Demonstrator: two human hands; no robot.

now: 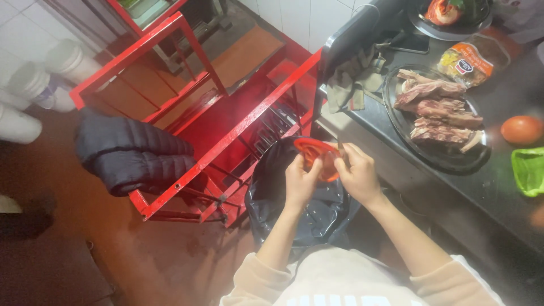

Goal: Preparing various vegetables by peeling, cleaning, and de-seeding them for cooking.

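Both my hands hold a red bell pepper [315, 153] over a bin lined with a black bag [317, 215]. My left hand [300, 180] grips the pepper's lower left side. My right hand [356, 173] grips its right side, fingers curled into it. The pepper looks cut open, its inside partly hidden by my fingers.
A dark counter [498, 192] runs along the right with a plate of raw meat strips [439, 110], a tomato [521, 129], a green thing [530, 170], a snack packet [464, 61] and a grey cloth [351, 79]. A red metal frame [226, 136] with a dark padded jacket [130, 153] stands left.
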